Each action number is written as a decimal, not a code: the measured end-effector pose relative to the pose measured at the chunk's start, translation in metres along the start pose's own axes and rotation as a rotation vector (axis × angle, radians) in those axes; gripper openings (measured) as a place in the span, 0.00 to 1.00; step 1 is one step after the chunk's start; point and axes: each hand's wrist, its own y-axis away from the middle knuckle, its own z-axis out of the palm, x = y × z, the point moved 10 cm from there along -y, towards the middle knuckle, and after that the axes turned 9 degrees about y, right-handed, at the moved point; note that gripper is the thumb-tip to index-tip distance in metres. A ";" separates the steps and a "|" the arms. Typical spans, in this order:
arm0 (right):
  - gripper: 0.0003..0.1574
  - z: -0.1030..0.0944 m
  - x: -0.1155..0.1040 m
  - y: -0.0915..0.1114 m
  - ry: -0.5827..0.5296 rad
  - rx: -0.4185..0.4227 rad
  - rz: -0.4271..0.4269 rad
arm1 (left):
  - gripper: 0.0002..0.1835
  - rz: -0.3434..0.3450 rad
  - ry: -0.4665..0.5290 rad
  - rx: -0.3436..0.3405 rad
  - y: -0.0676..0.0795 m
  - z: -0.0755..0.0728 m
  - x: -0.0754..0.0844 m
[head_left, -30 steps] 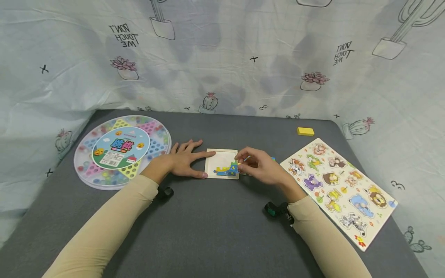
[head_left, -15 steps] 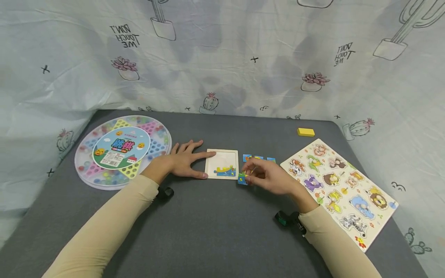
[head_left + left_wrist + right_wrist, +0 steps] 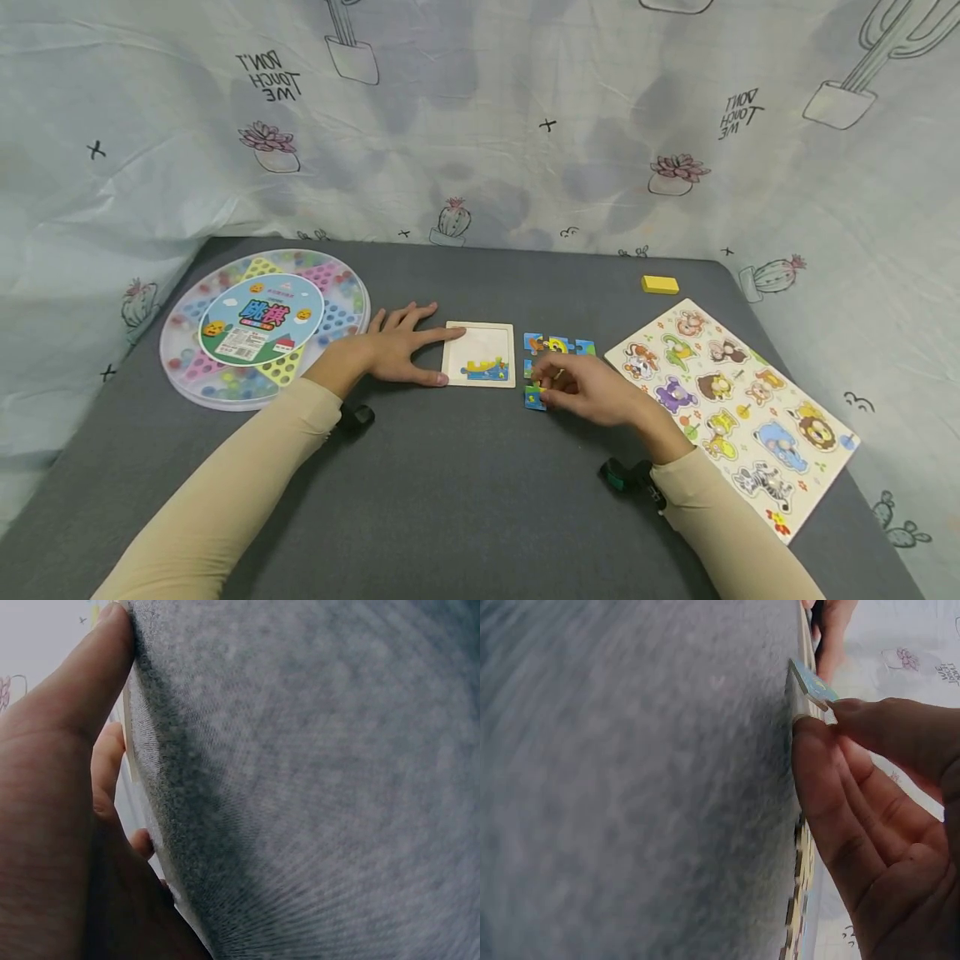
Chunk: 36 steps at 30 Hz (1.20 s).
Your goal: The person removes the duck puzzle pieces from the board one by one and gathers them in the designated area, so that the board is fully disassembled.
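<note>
A small wooden puzzle tray (image 3: 483,337) lies mid-table, with a few joined blue and yellow pieces (image 3: 487,372) at its lower right. My left hand (image 3: 397,348) has its fingers spread, index fingertip and thumb at the tray's left edge. Right of the tray, my right hand (image 3: 583,388) pinches a blue and green jigsaw piece (image 3: 533,398) between thumb and fingertips. The right wrist view shows this jigsaw piece (image 3: 814,684) tilted close over the table. Several loose jigsaw pieces (image 3: 557,343) lie just beyond the right hand, which partly hides them.
On the left lies a round Chinese checkers set (image 3: 352,333), near the left forearm. An animal puzzle board (image 3: 723,408) lies angled on the right, beside the right forearm. A yellow block (image 3: 660,285) lies at the back right. A printed cloth (image 3: 495,125) hangs behind the table.
The right hand has carried the jigsaw piece from the tray's right side rightward and nearer to me, uncovering loose pieces behind. The left hand has stayed in place.
</note>
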 end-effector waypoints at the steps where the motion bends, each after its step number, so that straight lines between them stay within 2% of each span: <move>1: 0.11 0.000 0.001 0.001 0.020 -0.001 0.003 | 0.47 0.005 0.000 0.002 0.001 -0.001 0.001; 7: 0.12 -0.001 -0.001 0.001 0.090 0.002 0.005 | 0.48 0.011 0.012 0.003 0.001 0.000 -0.001; 13: 0.12 -0.002 -0.001 0.000 0.103 0.014 0.003 | 0.49 0.000 0.031 0.003 -0.003 0.003 -0.007; 19: 0.12 -0.005 -0.004 -0.004 0.091 0.027 -0.011 | 0.49 0.014 0.040 0.012 -0.002 0.002 -0.006; 25: 0.13 -0.005 -0.014 -0.019 0.018 0.021 -0.027 | 0.48 0.005 0.042 0.020 -0.001 0.000 -0.006; 36: 0.14 0.012 -0.032 -0.046 -0.007 -0.043 -0.076 | 0.48 0.002 0.019 -0.001 -0.002 0.002 -0.001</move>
